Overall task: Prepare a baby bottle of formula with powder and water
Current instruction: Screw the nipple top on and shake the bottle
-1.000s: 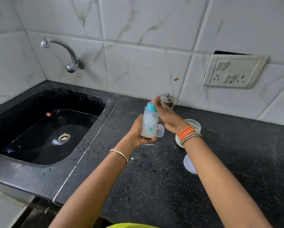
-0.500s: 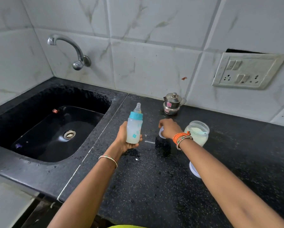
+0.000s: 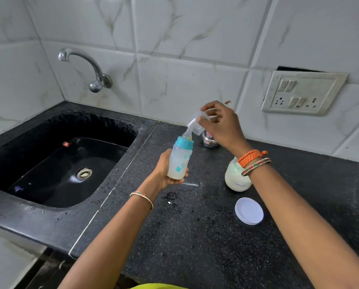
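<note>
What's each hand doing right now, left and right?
Left hand: closed around the baby bottle, holding it upright above the counter.
Right hand: fingers pinching the clear cap, tilted just over the bottle's nipple.

Left hand (image 3: 164,172) curled in a low grip; right hand (image 3: 222,124) raised, fingers pinching, both arms extended.

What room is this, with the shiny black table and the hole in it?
Most likely a home kitchen. The black countertop has a sink set into it, a wall tap reaches over it, and the walls are tiled.
</note>
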